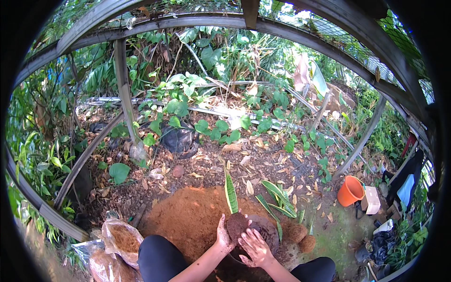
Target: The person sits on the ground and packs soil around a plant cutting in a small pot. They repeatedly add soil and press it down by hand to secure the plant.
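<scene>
My left hand [224, 236] cups the left side of a dark brown ball of soil [237, 226], its fingers pointing up. A snake plant leaf [230, 193], green with yellow edges, stands upright from the ball's top. My right hand [255, 247] lies against the ball's lower right side, its fingers stretched out and slightly spread. Bits of soil cling to the skin. Below both hands is a round pot of dark soil [269, 230], partly hidden by them. Just right of it sit two brown fibrous balls [296, 232].
Loose reddish-brown soil [188, 211] spreads ahead of my knees. Cut snake plant leaves [279, 197] lie to the right. Plastic bags of brown fibre [123, 240] stand at the left. Farther right are an orange bucket [350, 191] and a cardboard box [371, 200]. Wooden posts [123, 89] frame the space.
</scene>
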The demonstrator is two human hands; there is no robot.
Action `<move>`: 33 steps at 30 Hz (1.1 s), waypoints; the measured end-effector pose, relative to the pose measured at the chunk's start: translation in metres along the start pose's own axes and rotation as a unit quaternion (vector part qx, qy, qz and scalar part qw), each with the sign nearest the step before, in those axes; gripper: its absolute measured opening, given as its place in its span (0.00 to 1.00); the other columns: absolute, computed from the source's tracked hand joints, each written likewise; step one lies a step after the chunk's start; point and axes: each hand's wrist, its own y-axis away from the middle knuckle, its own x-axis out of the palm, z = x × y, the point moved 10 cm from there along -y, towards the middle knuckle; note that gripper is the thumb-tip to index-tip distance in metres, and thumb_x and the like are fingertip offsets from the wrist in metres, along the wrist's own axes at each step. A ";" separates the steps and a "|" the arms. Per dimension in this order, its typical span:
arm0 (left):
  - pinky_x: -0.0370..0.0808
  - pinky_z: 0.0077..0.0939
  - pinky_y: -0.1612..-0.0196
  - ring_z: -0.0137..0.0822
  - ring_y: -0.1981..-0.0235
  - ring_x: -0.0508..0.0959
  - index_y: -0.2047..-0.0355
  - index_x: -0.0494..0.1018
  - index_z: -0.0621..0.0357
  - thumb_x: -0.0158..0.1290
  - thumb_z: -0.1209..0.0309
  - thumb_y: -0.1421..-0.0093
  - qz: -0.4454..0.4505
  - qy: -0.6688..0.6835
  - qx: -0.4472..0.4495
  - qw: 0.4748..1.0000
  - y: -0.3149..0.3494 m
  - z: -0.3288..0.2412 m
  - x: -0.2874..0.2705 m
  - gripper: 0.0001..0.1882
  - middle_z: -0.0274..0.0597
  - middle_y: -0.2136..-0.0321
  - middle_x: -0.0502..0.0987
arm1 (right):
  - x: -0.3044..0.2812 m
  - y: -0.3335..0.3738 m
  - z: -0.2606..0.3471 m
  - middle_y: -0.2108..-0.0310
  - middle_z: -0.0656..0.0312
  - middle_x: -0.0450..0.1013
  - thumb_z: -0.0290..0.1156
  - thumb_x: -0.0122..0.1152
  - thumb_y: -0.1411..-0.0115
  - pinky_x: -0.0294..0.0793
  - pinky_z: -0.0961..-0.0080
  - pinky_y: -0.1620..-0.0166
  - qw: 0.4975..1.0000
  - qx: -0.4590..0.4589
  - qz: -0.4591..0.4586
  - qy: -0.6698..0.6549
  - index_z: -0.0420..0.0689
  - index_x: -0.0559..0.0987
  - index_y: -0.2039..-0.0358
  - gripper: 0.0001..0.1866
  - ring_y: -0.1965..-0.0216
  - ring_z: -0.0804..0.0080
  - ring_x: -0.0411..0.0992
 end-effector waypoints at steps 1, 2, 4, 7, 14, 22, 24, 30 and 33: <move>0.69 0.48 0.45 0.52 0.50 0.71 0.42 0.61 0.52 0.36 0.41 0.39 -0.002 -0.001 -0.003 1.000 0.000 0.000 0.000 0.34 0.50 0.50 0.69 | -0.010 0.002 0.006 0.39 0.50 0.60 0.41 0.59 0.45 0.55 0.55 0.36 0.998 -0.026 -0.052 0.011 0.38 0.70 0.45 0.29 0.36 0.51 0.56; 0.69 0.48 0.46 0.51 0.51 0.71 0.42 0.61 0.53 0.36 0.41 0.38 -0.016 -0.010 0.000 1.000 0.001 0.000 -0.002 0.34 0.50 0.50 0.69 | -0.004 0.002 -0.001 0.40 0.51 0.62 0.41 0.58 0.44 0.54 0.55 0.36 1.000 0.014 -0.022 -0.008 0.39 0.72 0.46 0.27 0.37 0.53 0.56; 0.71 0.47 0.48 0.51 0.53 0.73 0.44 0.62 0.54 0.36 0.42 0.38 -0.029 -0.017 0.002 0.999 0.002 0.000 -0.003 0.33 0.51 0.52 0.71 | 0.012 0.002 -0.002 0.40 0.53 0.62 0.40 0.57 0.44 0.53 0.55 0.35 0.997 0.022 0.061 0.043 0.40 0.72 0.46 0.27 0.37 0.54 0.57; 0.72 0.47 0.48 0.51 0.54 0.73 0.45 0.63 0.56 0.37 0.42 0.38 -0.071 -0.039 0.001 0.997 0.004 -0.001 -0.009 0.33 0.52 0.52 0.71 | 0.014 -0.001 -0.002 0.40 0.57 0.63 0.41 0.55 0.42 0.51 0.56 0.35 0.996 0.011 0.072 0.047 0.41 0.71 0.45 0.26 0.37 0.57 0.58; 0.71 0.44 0.47 0.48 0.54 0.75 0.49 0.65 0.63 0.34 0.42 0.37 -0.087 -0.089 0.007 0.992 0.007 -0.005 -0.007 0.35 0.51 0.53 0.73 | 0.007 0.003 -0.003 0.41 0.53 0.63 0.37 0.60 0.46 0.55 0.51 0.37 0.998 0.015 0.045 0.042 0.40 0.72 0.47 0.27 0.38 0.50 0.58; 0.59 0.36 0.39 0.38 0.44 0.66 0.43 0.61 0.57 0.34 0.48 0.33 -0.084 -0.196 0.008 0.977 0.016 0.016 0.005 0.29 0.43 0.45 0.66 | 0.006 0.035 -0.089 0.40 0.51 0.60 0.45 0.54 0.40 0.53 0.62 0.37 0.797 0.351 -0.297 -0.393 0.37 0.67 0.43 0.31 0.37 0.56 0.56; 0.50 0.36 0.34 0.37 0.36 0.56 0.35 0.50 0.56 0.35 0.49 0.33 -0.056 -0.264 -0.011 0.963 0.020 0.032 0.004 0.33 0.41 0.35 0.54 | 0.035 0.058 -0.106 0.44 0.51 0.66 0.49 0.49 0.39 0.60 0.61 0.39 0.592 0.449 -0.346 -0.573 0.38 0.69 0.46 0.30 0.42 0.58 0.63; 0.56 0.38 0.37 0.39 0.40 0.62 0.39 0.58 0.56 0.41 0.51 0.36 -0.092 -0.234 0.070 0.965 0.011 0.020 -0.014 0.30 0.43 0.41 0.63 | 0.069 0.064 -0.093 0.50 0.53 0.71 0.50 0.45 0.37 0.69 0.61 0.44 0.392 0.451 -0.370 -0.711 0.39 0.70 0.47 0.28 0.49 0.58 0.71; 0.67 0.34 0.44 0.36 0.50 0.73 0.48 0.67 0.56 0.43 0.58 0.35 -0.067 -0.011 0.000 0.998 0.009 0.027 -0.014 0.20 0.40 0.53 0.74 | 0.059 0.031 -0.083 0.38 0.53 0.58 0.55 0.46 0.37 0.51 0.65 0.34 0.664 0.399 -0.223 -0.592 0.38 0.61 0.39 0.36 0.37 0.64 0.56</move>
